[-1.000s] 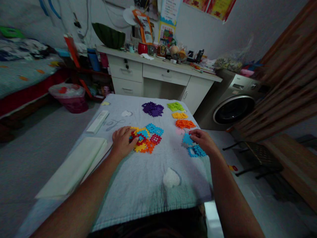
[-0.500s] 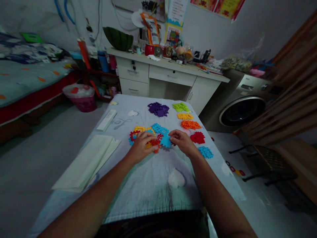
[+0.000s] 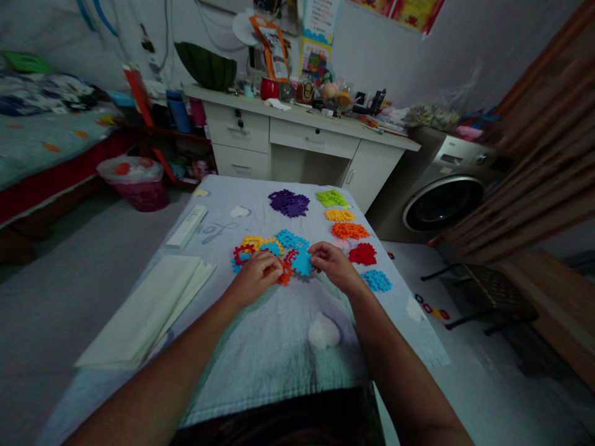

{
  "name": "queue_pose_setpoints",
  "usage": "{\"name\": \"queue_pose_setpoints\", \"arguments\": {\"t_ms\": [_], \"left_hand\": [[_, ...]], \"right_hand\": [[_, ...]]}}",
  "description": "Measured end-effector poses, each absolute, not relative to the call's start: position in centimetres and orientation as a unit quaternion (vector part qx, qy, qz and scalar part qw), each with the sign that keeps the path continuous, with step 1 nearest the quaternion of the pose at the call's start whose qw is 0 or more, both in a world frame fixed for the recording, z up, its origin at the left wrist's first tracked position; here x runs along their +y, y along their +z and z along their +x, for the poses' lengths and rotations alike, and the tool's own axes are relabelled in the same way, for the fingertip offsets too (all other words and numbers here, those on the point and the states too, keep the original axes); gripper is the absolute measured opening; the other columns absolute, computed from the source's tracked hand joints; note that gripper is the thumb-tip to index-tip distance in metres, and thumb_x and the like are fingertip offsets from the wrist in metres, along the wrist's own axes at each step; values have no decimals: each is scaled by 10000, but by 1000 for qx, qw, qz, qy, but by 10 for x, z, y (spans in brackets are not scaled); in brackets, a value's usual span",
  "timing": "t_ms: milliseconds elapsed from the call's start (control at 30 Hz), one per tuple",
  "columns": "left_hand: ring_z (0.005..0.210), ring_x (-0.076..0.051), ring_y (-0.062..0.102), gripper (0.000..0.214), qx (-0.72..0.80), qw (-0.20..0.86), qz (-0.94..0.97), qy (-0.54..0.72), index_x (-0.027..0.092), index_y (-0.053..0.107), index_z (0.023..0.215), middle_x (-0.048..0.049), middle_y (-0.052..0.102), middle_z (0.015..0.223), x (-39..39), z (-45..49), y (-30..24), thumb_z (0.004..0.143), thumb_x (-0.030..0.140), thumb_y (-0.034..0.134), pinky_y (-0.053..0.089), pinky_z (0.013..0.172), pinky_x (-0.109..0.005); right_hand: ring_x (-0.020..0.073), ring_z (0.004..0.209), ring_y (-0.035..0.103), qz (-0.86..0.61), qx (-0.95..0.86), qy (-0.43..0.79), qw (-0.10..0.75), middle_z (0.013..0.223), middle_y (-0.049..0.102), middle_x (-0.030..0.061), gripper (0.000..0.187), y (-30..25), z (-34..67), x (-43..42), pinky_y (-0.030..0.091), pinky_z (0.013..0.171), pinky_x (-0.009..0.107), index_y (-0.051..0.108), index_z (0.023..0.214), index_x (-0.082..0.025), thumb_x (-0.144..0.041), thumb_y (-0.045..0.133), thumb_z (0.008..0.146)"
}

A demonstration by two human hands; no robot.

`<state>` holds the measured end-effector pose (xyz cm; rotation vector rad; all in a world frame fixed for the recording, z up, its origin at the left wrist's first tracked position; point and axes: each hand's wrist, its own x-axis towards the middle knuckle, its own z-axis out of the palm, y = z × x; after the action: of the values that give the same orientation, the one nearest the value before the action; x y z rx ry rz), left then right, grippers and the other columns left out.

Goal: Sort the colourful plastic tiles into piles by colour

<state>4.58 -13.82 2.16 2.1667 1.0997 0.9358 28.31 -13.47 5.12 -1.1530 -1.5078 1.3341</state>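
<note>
A mixed heap of flat plastic snowflake pieces (image 3: 264, 246) in yellow, red, blue and orange lies mid-table on a pale towel (image 3: 260, 334). My left hand (image 3: 255, 277) rests on the heap's near edge, fingers curled onto an orange piece (image 3: 284, 276). My right hand (image 3: 331, 264) pinches a light blue piece (image 3: 302, 262) at the heap's right side. Sorted piles lie around: purple (image 3: 288, 202), green (image 3: 331, 198), yellow (image 3: 339, 215), orange (image 3: 349, 231), red (image 3: 362, 254) and blue (image 3: 376, 281).
A folded white cloth (image 3: 144, 310) and a long white box (image 3: 186, 227) lie on the table's left. A white patch (image 3: 322, 332) marks the towel near me. Beyond stand a cluttered white desk (image 3: 307, 133), a washing machine (image 3: 441, 198), a bed (image 3: 41, 148) and a pink bin (image 3: 134, 183).
My right hand left the blue pile at the right and came to the heap, now pinching a light blue piece. My left hand shifted right along the heap. A red pile came into sight.
</note>
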Motion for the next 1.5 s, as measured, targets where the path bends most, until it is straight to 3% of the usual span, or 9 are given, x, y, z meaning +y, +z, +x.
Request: {"name": "queue_pose_setpoints", "arguments": {"t_ms": [200, 467, 733, 967, 1233, 1400, 1500], "left_hand": [[743, -186, 514, 307, 452, 197, 787, 370, 207, 490, 668, -21, 555, 716, -136, 38, 27, 920, 341, 377, 380, 741, -343], [775, -226, 548, 362, 557, 114, 747, 346, 223, 532, 662, -61, 602, 716, -118, 10, 22, 921, 383, 335, 414, 782, -365], [943, -247, 609, 216, 614, 55, 692, 376, 217, 638, 763, -64, 702, 893, -108, -13, 17, 850, 346, 488, 403, 944, -392], [922, -247, 625, 140, 631, 53, 672, 383, 227, 666, 760, -45, 708, 881, -105, -18, 16, 806, 313, 565, 425, 946, -386], [884, -241, 613, 210, 636, 63, 663, 389, 219, 643, 712, -58, 697, 841, -103, -16, 13, 824, 345, 518, 426, 923, -392], [782, -221, 587, 314, 650, 81, 652, 382, 222, 574, 651, -47, 640, 736, -101, -17, 12, 866, 407, 440, 437, 782, -351], [710, -203, 543, 380, 658, 75, 653, 368, 226, 489, 596, -31, 560, 644, -102, -17, 15, 905, 419, 381, 414, 715, -334]], "right_hand": [[109, 620, 516, -544, -622, 431, 364, 718, 593, -19, 221, 80, 361, -144, 406, 584, 244, 642, 886, -183, -323, 668, 718], [149, 663, 540, -622, -649, 352, 262, 762, 644, 18, 234, 72, 423, -166, 412, 605, 269, 693, 878, -169, -331, 580, 752], [192, 810, 598, -624, -730, 215, 180, 864, 693, 41, 203, 58, 411, -166, 438, 748, 307, 688, 857, -196, -194, 492, 805], [260, 1021, 584, -672, -735, 68, 58, 1017, 687, 110, 236, 61, 396, -161, 373, 942, 393, 721, 894, -191, -99, 533, 785], [253, 1029, 580, -580, -803, 104, 84, 1069, 675, 120, 224, 71, 315, -121, 380, 940, 371, 697, 1056, -187, -190, 594, 857], [256, 1158, 536, -609, -775, 121, 115, 1277, 610, 157, 428, 38, 272, -86, 364, 991, 368, 586, 1281, -142, -153, 536, 856], [269, 1174, 522, -629, -754, 132, 138, 1290, 594, 174, 482, 24, 263, -76, 362, 1007, 382, 538, 1336, -118, -201, 549, 861]]}}
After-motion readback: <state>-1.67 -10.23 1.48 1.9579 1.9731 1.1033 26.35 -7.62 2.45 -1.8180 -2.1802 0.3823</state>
